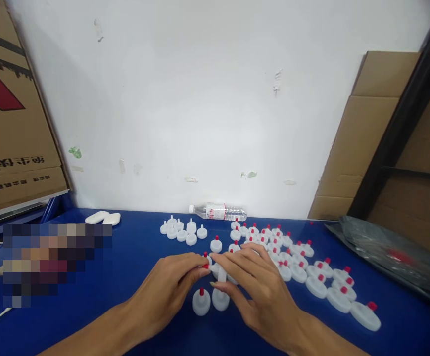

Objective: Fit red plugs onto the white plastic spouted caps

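In the head view, my right hand point(262, 284) grips a white plastic nozzle cap point(221, 273) turned on its side, its spout pointing left. The thumb and fingertips of my left hand point(165, 284) pinch a small red tip cap point(206, 266) at the end of that spout. Just below my hands, two white nozzle caps stand upright: one with a red tip point(201, 302) and another point(220, 299) whose top is hidden. Many red-tipped nozzle caps point(315, 286) spread to the right. Several plain white nozzle caps point(181, 235) without red tips cluster farther back.
A clear plastic bottle point(218, 211) lies against the white wall point(215, 99). Two white rounded objects point(103, 217) rest at the back left of the blue table point(133, 237), near a pixelated patch. Cardboard point(363, 133) and a grey plastic bag point(389, 257) are on the right.
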Tool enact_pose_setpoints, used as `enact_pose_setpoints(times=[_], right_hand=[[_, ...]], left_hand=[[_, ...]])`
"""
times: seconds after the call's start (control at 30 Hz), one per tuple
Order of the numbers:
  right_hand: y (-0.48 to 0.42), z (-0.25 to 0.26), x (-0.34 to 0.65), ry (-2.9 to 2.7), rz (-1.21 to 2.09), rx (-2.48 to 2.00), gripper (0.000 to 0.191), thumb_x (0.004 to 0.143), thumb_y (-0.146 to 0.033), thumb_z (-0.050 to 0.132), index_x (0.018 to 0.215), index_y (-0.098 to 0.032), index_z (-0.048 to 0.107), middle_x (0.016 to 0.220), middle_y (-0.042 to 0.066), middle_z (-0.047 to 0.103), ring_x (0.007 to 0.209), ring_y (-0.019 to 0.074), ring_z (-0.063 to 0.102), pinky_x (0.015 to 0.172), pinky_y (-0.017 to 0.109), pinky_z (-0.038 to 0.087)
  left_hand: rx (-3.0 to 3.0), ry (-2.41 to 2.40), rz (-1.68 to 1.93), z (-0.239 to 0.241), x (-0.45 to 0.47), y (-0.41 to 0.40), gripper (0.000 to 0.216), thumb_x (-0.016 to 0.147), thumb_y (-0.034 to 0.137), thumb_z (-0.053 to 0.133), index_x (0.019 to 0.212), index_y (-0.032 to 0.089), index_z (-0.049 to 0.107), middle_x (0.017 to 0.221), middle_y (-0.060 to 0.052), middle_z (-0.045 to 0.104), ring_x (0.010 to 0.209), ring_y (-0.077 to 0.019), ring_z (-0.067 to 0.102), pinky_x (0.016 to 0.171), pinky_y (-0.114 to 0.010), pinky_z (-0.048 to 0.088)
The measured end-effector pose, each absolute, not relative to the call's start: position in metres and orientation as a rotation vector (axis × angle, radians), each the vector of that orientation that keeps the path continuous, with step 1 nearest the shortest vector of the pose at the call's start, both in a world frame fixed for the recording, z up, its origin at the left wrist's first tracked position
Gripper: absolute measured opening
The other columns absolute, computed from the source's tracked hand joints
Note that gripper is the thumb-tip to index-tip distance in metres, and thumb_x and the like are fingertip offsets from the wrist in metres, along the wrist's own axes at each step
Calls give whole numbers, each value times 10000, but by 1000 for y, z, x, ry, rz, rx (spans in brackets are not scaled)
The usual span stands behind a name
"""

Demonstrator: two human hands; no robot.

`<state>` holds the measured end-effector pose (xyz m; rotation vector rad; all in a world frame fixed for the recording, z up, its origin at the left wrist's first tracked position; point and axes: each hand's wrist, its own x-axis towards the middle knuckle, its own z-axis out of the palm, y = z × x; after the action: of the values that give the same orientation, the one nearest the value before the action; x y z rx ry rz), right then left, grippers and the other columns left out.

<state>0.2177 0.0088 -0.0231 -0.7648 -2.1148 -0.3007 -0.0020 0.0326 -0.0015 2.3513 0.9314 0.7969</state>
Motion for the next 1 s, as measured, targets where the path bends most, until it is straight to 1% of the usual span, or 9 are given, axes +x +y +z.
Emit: enact_pose_setpoints(times=[0.2,0.37,0.47,0.6,0.73,0.8,0.87,0.93,1.0], right_hand=[[7,-21,216,-2158,-339,-693,335,999,-145,562,1334,-144,566,1110,83,736,911,210,652,938,436,451],[4,-17,214,-2140,-420,-660,287,1006,-155,545,1289,-130,589,1106,89,744,920,208,663,958,425,442],[3,-10,215,-2140,-438,-699,281,1010,-172,549,1286,-149,592,1107,78,740,936,197,666,995,418,422],[6,2,220,-2155,-535,-733,226,991,-161,561,1206,-190,625,1146,63,728,989,200,669,1053,446,377],[15,3,229,-2113,-545,-795,138,976,-158,575,1086,-215,634,1120,45,735,976,199,681,1066,475,371],[20,0,233,-2110,-496,-827,122,971,-145,573,1056,-220,619,1063,30,743,967,198,687,1071,488,365],[24,-3,237,-2116,-451,-847,107,972,-129,561,1019,-216,601,1007,23,745,964,198,690,1075,500,356],[25,-3,239,-2127,-428,-859,70,978,-149,566,986,-211,596,1025,39,740,1008,213,682,1078,517,345],[25,-2,240,-2136,-425,-853,25,978,-188,590,968,-206,604,1061,60,730,1039,226,666,1071,521,347]], left_hand=[[2409,809,753,-4,-5,29,347,1069,283,353,758,202,485,676,33,442,601,-132,366,605,-265,307],[2379,771,793,-1,-2,24,313,1063,256,357,779,202,478,684,34,464,593,-123,380,590,-248,310],[2402,804,834,3,-1,25,327,1067,272,366,782,200,509,697,22,517,603,-125,420,596,-243,330],[2483,894,862,2,-4,30,318,1067,335,415,878,207,637,728,5,598,636,-138,513,626,-246,370],[2468,1073,1069,0,-12,37,366,1073,365,383,961,215,698,725,7,583,635,-143,533,634,-253,392],[2423,1213,1138,3,-18,41,371,1071,384,378,1014,214,703,736,8,562,639,-148,531,638,-259,401],[2392,1304,1178,7,-23,46,371,1069,393,366,1125,214,687,774,4,558,655,-155,538,639,-262,414],[2405,1347,1184,10,-28,53,382,1065,393,357,1244,222,648,854,-12,589,695,-166,565,638,-262,426],[2426,1382,1165,11,-32,62,391,1057,401,362,1283,234,633,927,-27,633,717,-176,590,624,-263,430]])
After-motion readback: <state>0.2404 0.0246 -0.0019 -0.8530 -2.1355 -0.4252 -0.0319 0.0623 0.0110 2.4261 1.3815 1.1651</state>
